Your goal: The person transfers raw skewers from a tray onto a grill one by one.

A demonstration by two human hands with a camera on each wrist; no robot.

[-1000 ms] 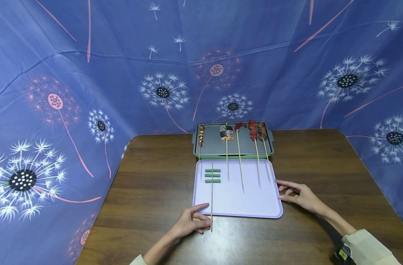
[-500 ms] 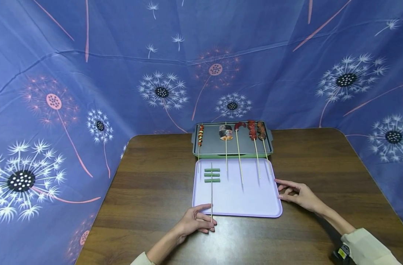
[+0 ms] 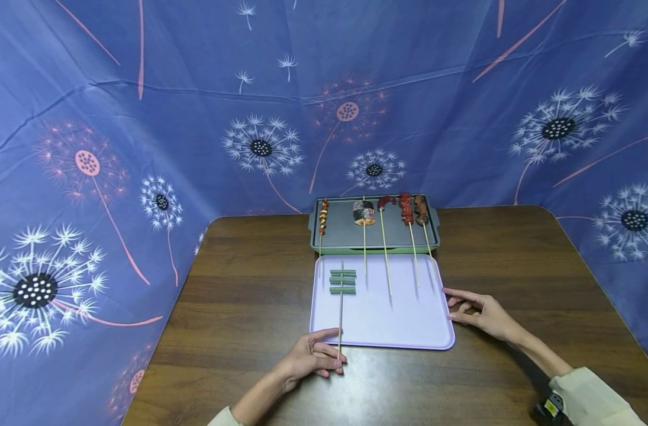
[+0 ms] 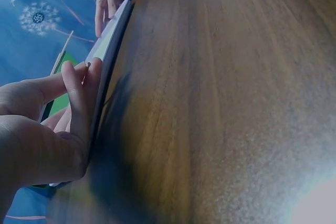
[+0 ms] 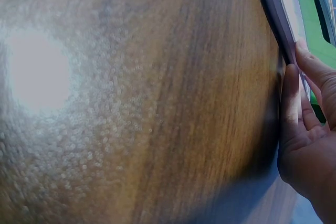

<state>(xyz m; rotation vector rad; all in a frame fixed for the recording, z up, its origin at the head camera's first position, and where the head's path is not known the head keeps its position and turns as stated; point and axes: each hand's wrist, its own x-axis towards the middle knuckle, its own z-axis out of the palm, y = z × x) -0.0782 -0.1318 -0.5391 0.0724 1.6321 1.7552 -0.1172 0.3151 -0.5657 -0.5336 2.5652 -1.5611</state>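
A skewer of several green bean pieces [image 3: 342, 281] lies over the left part of the lavender tray [image 3: 393, 340], its stick reaching past the near rim. My left hand [image 3: 314, 357] pinches the stick's lower end between thumb and fingers, with the index finger stretched over the tray's near edge. In the left wrist view, the stick's tip shows between the fingertips of the left hand [image 4: 58, 103]. On the other side, my right hand [image 3: 480, 313] touches the tray's right rim with thumb and index finger spread along it. The right wrist view shows the right hand [image 5: 310, 124] at that rim.
Behind the tray stands a grey-topped grill [image 3: 342, 231] with a green base. On it lie a small vegetable skewer [image 3: 323, 218], a fish skewer [image 3: 363, 213], a dark red curved skewer [image 3: 386, 203] and meat skewers [image 3: 406, 210]. Their sticks overhang the tray. A patterned blue cloth [image 3: 302, 148] hangs behind.
My left thumb and fingers have shifted slightly right and now cover the stick's lower end, which stuck out before. The green bean skewer has shifted a little; the right hand holds its place.
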